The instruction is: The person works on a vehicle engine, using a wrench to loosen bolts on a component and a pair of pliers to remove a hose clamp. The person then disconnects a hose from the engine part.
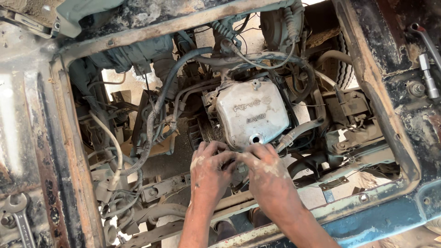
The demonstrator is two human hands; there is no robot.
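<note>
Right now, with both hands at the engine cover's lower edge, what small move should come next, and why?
Probably keep the fingertips working at that edge: the left hand and right hand meet below the grey engine cover, hiding whatever they pinch, and the wrench lies apart.

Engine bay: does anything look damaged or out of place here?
Yes. The rusty metal frame around the opening is corroded, its paint flaking. The silver engine cover has an open, capless round hole near both hands.
</note>
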